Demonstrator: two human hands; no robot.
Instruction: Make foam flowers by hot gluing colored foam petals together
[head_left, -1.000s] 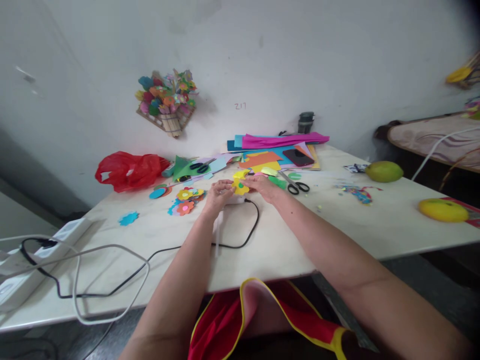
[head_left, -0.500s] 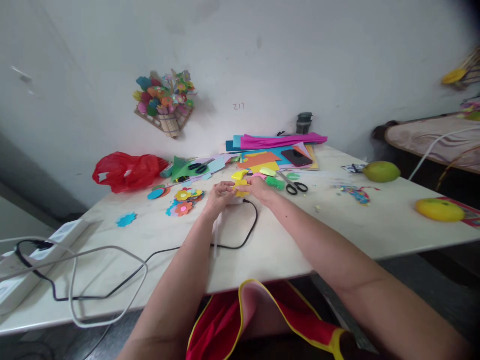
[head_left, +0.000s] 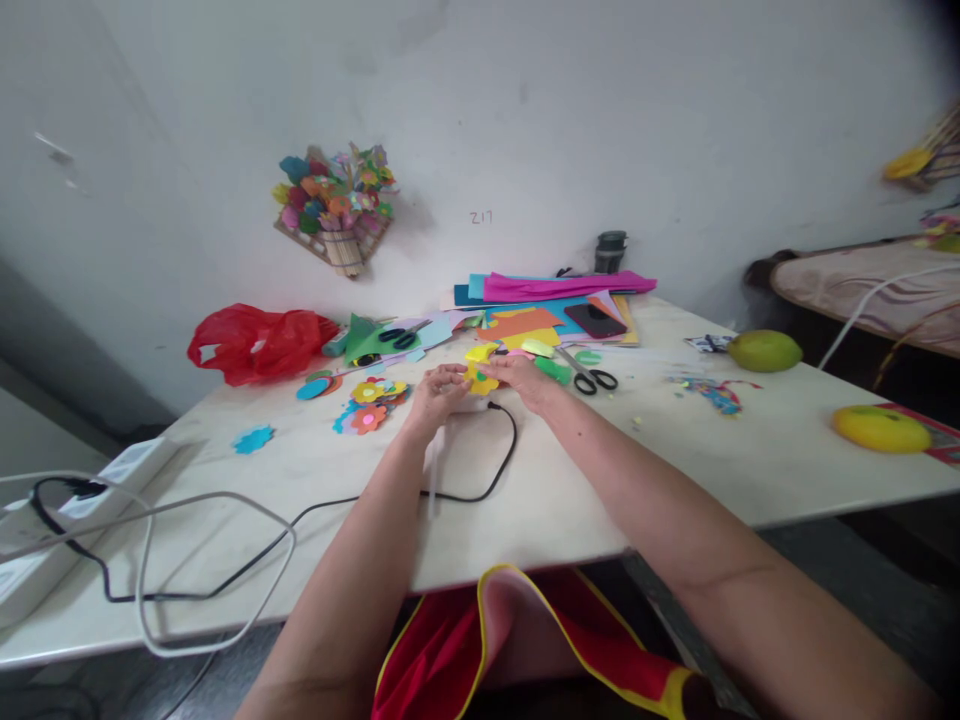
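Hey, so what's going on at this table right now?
A person's left hand and right hand hold a yellow flower cutout with a green center. Just beneath is a white corded device, partly hidden. A pile of colorful flower cutouts lies beside the left hand, and black-handled scissors lie to the right of the right hand.

Power strip (head_left: 96, 510) partly beyond left edge

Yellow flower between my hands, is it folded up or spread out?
Spread out: the yellow flower shows its petals opened around a green centre, between the left hand and right hand. Fingers hide some edges.
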